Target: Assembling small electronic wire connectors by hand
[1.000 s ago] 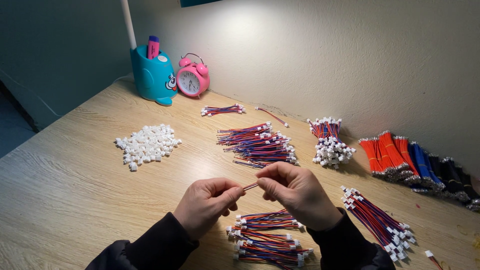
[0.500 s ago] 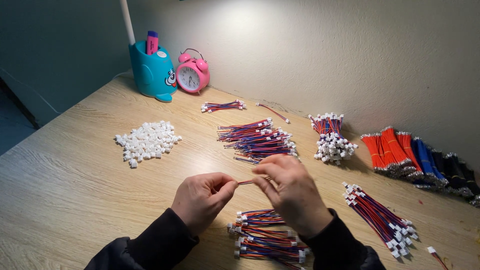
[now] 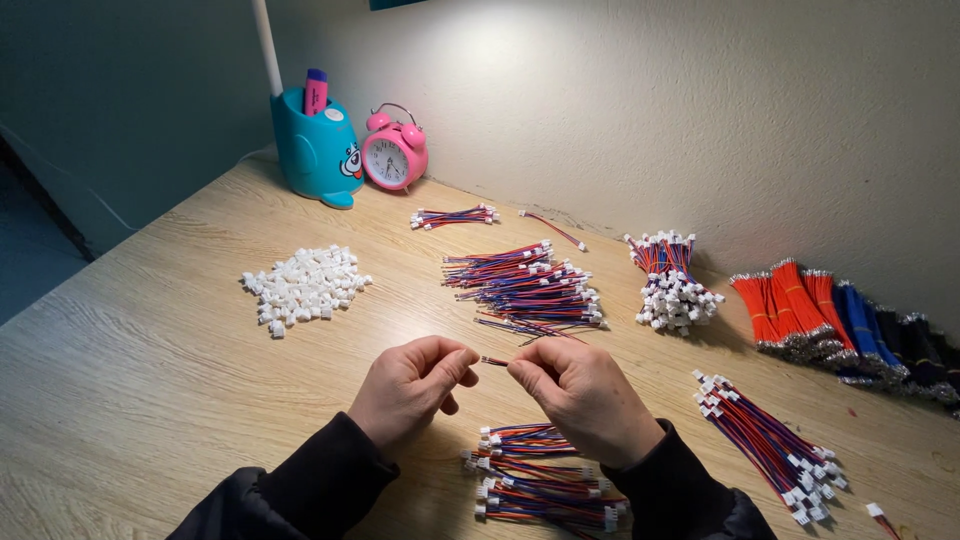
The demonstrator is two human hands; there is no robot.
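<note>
nearest the camera, between the two dark sleeves, a pile of short red-and-blue wires with white plugs (image 3: 540, 478) lies on the wooden table (image 3: 130, 390). just above it the left hand (image 3: 410, 390) and the right hand (image 3: 580, 395) meet over the table. both are curled nearly closed, thumb against forefinger, and each pinches one end of a short thin wire piece (image 3: 494, 361) that spans the small gap between them. whether a plug sits inside the left fingers cannot be told.

to the right of the right hand lies a long bundle of plugged wires (image 3: 770, 450). to the left, well apart, sits a heap of small white connector housings (image 3: 300, 285). past the hands a spread of loose wires (image 3: 525, 285) fans out mid-table, with a clump of plugged wires (image 3: 672, 285) beside it. at the far right, bundles of red, blue and black wire (image 3: 840, 320) lie near the wall. a small wire bunch (image 3: 455, 216) lies further back. at the far edge stand a teal pen holder (image 3: 315, 150) and a pink alarm clock (image 3: 395, 157).
</note>
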